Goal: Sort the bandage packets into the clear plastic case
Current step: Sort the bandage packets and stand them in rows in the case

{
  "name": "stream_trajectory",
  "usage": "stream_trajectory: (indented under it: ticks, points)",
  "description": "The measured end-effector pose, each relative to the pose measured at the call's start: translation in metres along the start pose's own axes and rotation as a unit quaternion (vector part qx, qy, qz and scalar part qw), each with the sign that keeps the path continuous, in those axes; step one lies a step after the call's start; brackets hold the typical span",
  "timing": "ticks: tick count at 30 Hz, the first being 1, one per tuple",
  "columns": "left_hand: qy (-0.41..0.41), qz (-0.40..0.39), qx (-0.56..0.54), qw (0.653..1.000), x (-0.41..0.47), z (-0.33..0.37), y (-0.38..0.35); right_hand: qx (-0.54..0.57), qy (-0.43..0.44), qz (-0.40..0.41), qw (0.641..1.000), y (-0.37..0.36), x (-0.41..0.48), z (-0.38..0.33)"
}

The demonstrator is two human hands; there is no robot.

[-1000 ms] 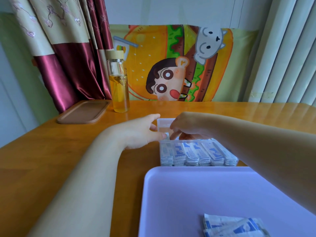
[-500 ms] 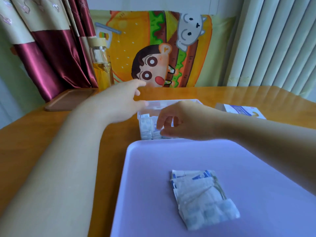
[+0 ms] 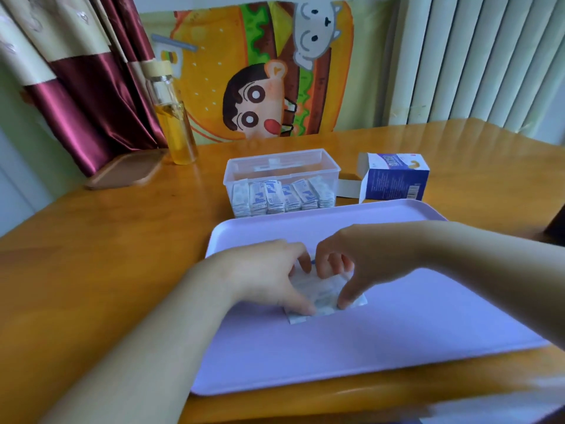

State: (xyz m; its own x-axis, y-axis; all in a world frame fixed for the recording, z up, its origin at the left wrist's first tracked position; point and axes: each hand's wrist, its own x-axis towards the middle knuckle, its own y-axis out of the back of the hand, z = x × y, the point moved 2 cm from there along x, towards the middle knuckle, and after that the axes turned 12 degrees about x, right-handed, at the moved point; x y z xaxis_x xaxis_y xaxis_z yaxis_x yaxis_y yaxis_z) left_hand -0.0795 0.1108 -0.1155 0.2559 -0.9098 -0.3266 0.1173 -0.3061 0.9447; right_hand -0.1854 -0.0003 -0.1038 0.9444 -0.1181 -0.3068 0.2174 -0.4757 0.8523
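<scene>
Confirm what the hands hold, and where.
Left hand and right hand both pinch the bandage packets on the tray: thumbs at near edge, fingers at far edge.

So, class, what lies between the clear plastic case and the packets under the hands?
Only the lilac tray, its bare surface and far rim, separates case from packets, in the head view.

Both hands cover most of the loose packets (image 3: 324,290) on the tray (image 3: 397,332). The left hand (image 3: 269,276) hides their left side and the right hand (image 3: 357,264) their top, and blur smears the print. How many lie there I can't tell. The small box (image 3: 394,179) has lettering too fine to read. A dark shape (image 3: 555,228) is cut off at the right edge, and a pale blur (image 3: 489,408) at the bottom corner.
</scene>
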Motion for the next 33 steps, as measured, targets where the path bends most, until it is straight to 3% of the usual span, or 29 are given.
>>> stream_trajectory:
  ticks: [12, 15, 16, 17, 19, 20, 24, 27, 28, 33]
  points:
    - [-0.003, -0.024, -0.021, 0.999, 0.004, -0.012, 0.011, 0.004, -0.012, -0.029, 0.999, 0.012, 0.004, 0.004]
    - [-0.036, 0.045, -0.129, 0.990, 0.009, -0.030, 0.029, 0.087, -0.033, 0.036, 0.995, 0.038, 0.006, 0.018]
    - [-0.037, 0.095, -0.223, 0.970, 0.013, -0.036, 0.035, 0.166, -0.031, 0.078, 0.983, 0.047, 0.008, 0.024]
    - [-0.023, 0.136, -0.351, 0.926, 0.018, -0.042, 0.038, 0.270, -0.022, 0.115, 0.956, 0.053, 0.014, 0.029]
    - [-0.007, 0.142, -0.596, 0.791, 0.031, -0.045, 0.034, 0.465, -0.004, 0.166, 0.870, 0.054, 0.030, 0.033]
    - [-0.021, 0.120, -0.655, 0.746, 0.036, -0.041, 0.030, 0.521, -0.002, 0.181, 0.834, 0.048, 0.039, 0.033]
    - [-0.067, 0.090, -0.719, 0.685, 0.047, -0.029, 0.010, 0.609, 0.022, 0.192, 0.770, 0.017, 0.068, 0.027]
    - [-0.076, 0.117, -0.780, 0.610, 0.047, -0.034, 0.007, 0.610, 0.031, 0.186, 0.769, 0.008, 0.071, 0.029]
    - [-0.073, 0.123, -0.787, 0.600, 0.048, -0.036, 0.006, 0.601, 0.025, 0.182, 0.778, 0.005, 0.073, 0.030]
    - [-0.005, 0.137, -0.756, 0.641, 0.054, -0.041, -0.008, 0.505, -0.024, 0.189, 0.842, 0.002, 0.071, 0.030]
